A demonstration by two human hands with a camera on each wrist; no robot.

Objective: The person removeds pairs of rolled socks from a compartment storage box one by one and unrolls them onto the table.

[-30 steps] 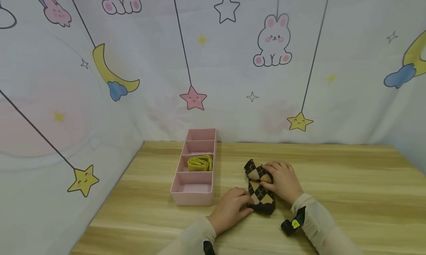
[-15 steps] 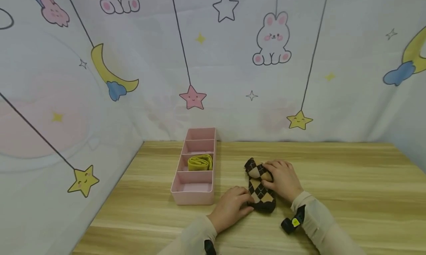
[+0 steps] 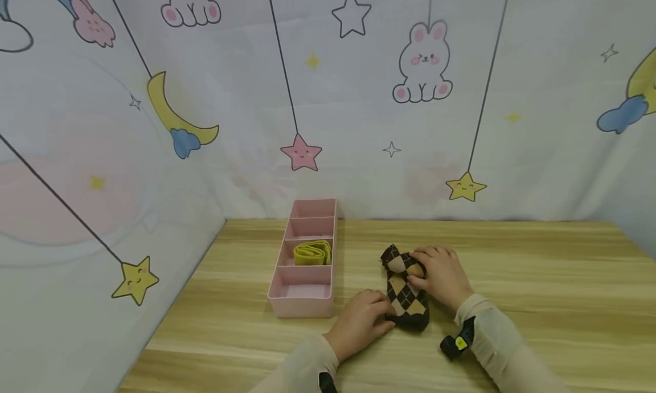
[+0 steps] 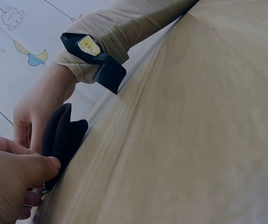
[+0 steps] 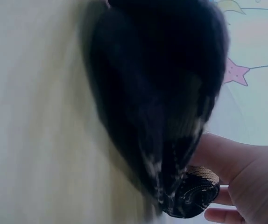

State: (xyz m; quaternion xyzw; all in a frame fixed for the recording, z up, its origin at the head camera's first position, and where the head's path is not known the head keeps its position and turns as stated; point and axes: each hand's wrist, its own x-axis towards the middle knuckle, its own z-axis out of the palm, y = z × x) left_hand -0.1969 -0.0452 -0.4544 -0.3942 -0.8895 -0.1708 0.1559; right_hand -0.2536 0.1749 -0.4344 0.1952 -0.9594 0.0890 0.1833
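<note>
A dark brown and tan argyle sock (image 3: 403, 288) lies on the wooden table (image 3: 538, 279), partly folded at its far end. My left hand (image 3: 363, 320) pinches the near end of the sock (image 4: 61, 137) between thumb and fingers. My right hand (image 3: 442, 274) has its fingers curled over the folded far end, holding it down. In the right wrist view the dark sock (image 5: 157, 102) fills the frame, blurred, with my right hand (image 5: 239, 177) gripping its patterned end.
A pink divided organiser box (image 3: 306, 258) stands left of the sock, with a rolled yellow-green sock (image 3: 312, 252) in its third compartment from the front. Printed curtain walls (image 3: 359, 97) close in the table at the back and left. Bare wood stretches to the right.
Both hands and the sock stay almost where they were. The head view has shifted slightly, moving everything a little to the right in the frame.
</note>
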